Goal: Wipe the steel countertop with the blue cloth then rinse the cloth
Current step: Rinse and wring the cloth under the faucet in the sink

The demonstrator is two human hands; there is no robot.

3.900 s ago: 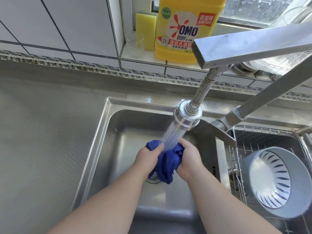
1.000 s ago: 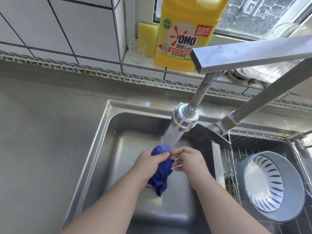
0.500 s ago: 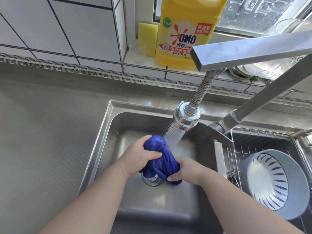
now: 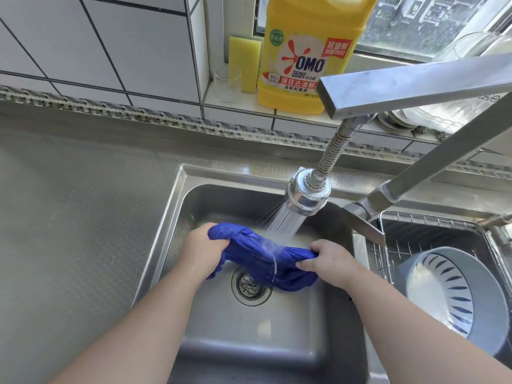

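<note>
Blue cloth (image 4: 266, 256) stretched under spray | our left hand (image 4: 201, 250) and right hand (image 4: 329, 261) both grip its ends | we'd rotate it so every fold passes through the water over the sink (image 4: 177, 217).

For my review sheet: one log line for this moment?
rinse | left hand and right hand grip blue cloth | faucet head spraying

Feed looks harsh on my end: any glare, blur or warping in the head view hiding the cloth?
Head view: the cloth is sharp and evenly lit between both hands; sunlight glare sits on the sink rim and floor, not on the cloth; wide-angle warping bends the tile lines; the spray streaks slightly.
</note>
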